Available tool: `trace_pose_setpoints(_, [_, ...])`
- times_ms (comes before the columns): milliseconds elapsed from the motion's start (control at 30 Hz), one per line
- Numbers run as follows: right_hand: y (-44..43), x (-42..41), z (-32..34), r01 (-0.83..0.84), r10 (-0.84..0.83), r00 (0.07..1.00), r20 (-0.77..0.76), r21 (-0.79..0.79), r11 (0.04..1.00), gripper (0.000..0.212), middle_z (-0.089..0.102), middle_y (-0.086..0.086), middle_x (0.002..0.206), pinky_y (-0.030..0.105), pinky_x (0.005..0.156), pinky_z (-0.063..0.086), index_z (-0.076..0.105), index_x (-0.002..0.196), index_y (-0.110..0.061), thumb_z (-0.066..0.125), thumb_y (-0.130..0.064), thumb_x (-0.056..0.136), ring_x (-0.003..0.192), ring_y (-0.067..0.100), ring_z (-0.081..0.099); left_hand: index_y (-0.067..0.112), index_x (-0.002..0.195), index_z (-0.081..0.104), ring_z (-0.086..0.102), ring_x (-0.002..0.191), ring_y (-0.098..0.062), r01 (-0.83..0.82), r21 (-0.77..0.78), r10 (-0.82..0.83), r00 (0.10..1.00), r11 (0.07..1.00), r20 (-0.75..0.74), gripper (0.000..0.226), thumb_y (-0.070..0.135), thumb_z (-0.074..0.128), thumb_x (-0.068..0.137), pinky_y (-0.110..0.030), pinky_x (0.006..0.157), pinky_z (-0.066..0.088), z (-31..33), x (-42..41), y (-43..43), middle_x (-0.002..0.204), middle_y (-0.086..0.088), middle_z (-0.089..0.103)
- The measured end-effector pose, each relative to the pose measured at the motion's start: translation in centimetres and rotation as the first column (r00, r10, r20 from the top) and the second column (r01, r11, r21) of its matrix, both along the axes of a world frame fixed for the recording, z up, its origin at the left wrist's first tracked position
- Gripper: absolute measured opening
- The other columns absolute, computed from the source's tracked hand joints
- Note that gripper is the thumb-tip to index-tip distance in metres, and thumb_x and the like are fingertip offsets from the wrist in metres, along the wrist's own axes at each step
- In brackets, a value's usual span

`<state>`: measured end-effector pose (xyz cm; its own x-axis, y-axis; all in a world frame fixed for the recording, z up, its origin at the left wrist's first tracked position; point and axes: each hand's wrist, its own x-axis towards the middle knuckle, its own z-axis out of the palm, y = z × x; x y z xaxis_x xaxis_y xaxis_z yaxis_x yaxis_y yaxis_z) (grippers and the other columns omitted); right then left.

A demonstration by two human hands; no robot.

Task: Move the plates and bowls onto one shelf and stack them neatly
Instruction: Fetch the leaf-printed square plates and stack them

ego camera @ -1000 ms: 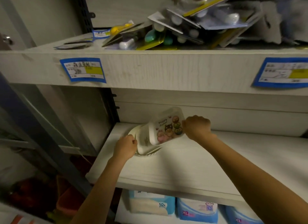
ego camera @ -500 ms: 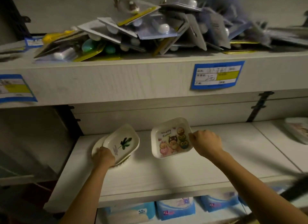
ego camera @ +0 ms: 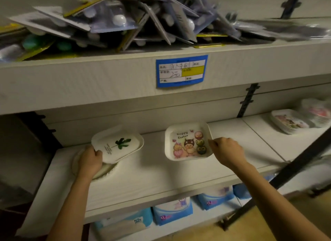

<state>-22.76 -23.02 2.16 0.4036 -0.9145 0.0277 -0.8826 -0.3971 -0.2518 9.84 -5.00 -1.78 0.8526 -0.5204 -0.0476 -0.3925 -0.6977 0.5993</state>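
On the middle shelf my left hand grips the near-left edge of a white square plate with a green leaf print, tilted up over a round white plate that lies under it. My right hand pinches the right rim of a white square plate with cartoon owls and pigs, held just above the shelf. A stack of printed square plates sits on the adjoining shelf at far right, with round dishes behind it.
The upper shelf overhangs, piled with blister-packed goods, and carries a blue price label. Blue packs fill the shelf below. A dark metal bar slants across the lower right.
The two square plates have come apart: my right hand carried the cartoon plate rightward while my left keeps the leaf plate over the round one. The view swung right, revealing the far-right stack.
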Motion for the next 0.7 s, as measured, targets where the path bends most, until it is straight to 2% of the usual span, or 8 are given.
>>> trace_pose_setpoints(67, [0.0, -1.7, 0.3, 0.029, -0.030, 0.999, 0.023, 0.023, 0.999, 0.045, 0.059, 0.004, 0.078, 0.029, 0.060, 0.040, 0.065, 0.085, -0.015, 0.030, -0.040, 0.098, 0.069, 0.022, 0.054, -0.009, 0.119, 0.048, 0.044, 0.081, -0.025, 0.040, -0.055, -0.040, 0.999, 0.998, -0.011, 0.031, 0.007, 0.040, 0.094, -0.031, 0.063, 0.032, 0.9, -1.9, -0.3, 0.110, -0.030, 0.058])
trace_pose_setpoints(200, [0.0, -5.7, 0.7, 0.080, -0.083, 0.995, 0.056, 0.058, 0.995, 0.047, 0.062, 0.006, 0.077, 0.032, 0.062, 0.045, 0.064, 0.079, -0.015, 0.030, -0.043, 0.098, 0.070, 0.024, 0.057, -0.006, 0.112, 0.051, 0.048, 0.084, -0.026, 0.120, -0.080, -0.121, 0.993, 0.990, -0.006, 0.026, 0.010, 0.042, 0.093, -0.033, 0.070, 0.035, 2.6, -5.4, -0.8, 0.107, -0.027, 0.060])
trace_pose_setpoints(300, [0.0, -9.3, 0.9, 0.092, -0.100, 0.991, 0.092, 0.091, 0.992, 0.047, 0.066, 0.007, 0.079, 0.039, 0.071, 0.053, 0.063, 0.076, -0.017, 0.031, -0.045, 0.097, 0.075, 0.025, 0.062, -0.005, 0.100, 0.052, 0.050, 0.083, -0.027, 0.197, -0.099, -0.197, 0.980, 0.976, 0.007, 0.017, 0.009, 0.044, 0.093, -0.033, 0.068, 0.034, 4.3, -8.8, -1.4, 0.096, -0.023, 0.060])
trace_pose_setpoints(433, [-0.5, -15.4, 1.1, 0.147, -0.156, 0.982, 0.104, 0.095, 0.985, 0.044, 0.065, 0.005, 0.076, 0.039, 0.072, 0.055, 0.057, 0.069, -0.021, 0.033, -0.046, 0.097, 0.073, 0.023, 0.064, -0.004, 0.099, 0.052, 0.053, 0.081, -0.029, 0.314, -0.123, -0.315, 0.949, 0.941, 0.010, 0.015, 0.008, 0.045, 0.093, -0.033, 0.061, 0.034, 6.0, -14.8, -2.9, 0.084, -0.017, 0.060])
trace_pose_setpoints(533, [-1.3, -20.9, 0.9, 0.167, -0.184, 0.975, 0.126, 0.136, 0.976, 0.046, 0.065, 0.006, 0.073, 0.041, 0.073, 0.056, 0.061, 0.071, -0.018, 0.034, -0.045, 0.096, 0.071, 0.024, 0.065, -0.001, 0.099, 0.053, 0.057, 0.082, -0.032, 0.385, -0.116, -0.389, 0.921, 0.915, -0.009, 0.014, 0.010, 0.046, 0.093, -0.033, 0.063, 0.037, 6.6, -19.8, -4.3, 0.083, -0.017, 0.062])
trace_pose_setpoints(600, [-1.9, -24.8, 0.8, 0.161, -0.179, 0.975, 0.133, 0.136, 0.978, 0.046, 0.062, 0.003, 0.069, 0.039, 0.068, 0.054, 0.059, 0.065, -0.021, 0.035, -0.045, 0.096, 0.069, 0.023, 0.062, 0.002, 0.096, 0.053, 0.058, 0.082, -0.035, 0.422, -0.109, -0.425, 0.905, 0.900, -0.005, 0.011, 0.011, 0.047, 0.093, -0.035, 0.066, 0.040, 6.7, -23.2, -5.4, 0.083, -0.017, 0.063])
trace_pose_setpoints(700, [-2.6, -30.7, 0.8, 0.131, -0.145, 0.982, 0.124, 0.112, 0.985, 0.044, 0.054, -0.003, 0.064, 0.024, 0.051, 0.036, 0.044, 0.056, -0.026, 0.036, -0.041, 0.097, 0.057, 0.011, 0.050, 0.006, 0.094, 0.052, 0.055, 0.076, -0.032, 0.469, -0.116, -0.473, 0.881, 0.876, -0.009, 0.006, 0.010, 0.047, 0.093, -0.033, 0.062, 0.037, 6.7, -28.9, -6.8, 0.082, -0.019, 0.063])
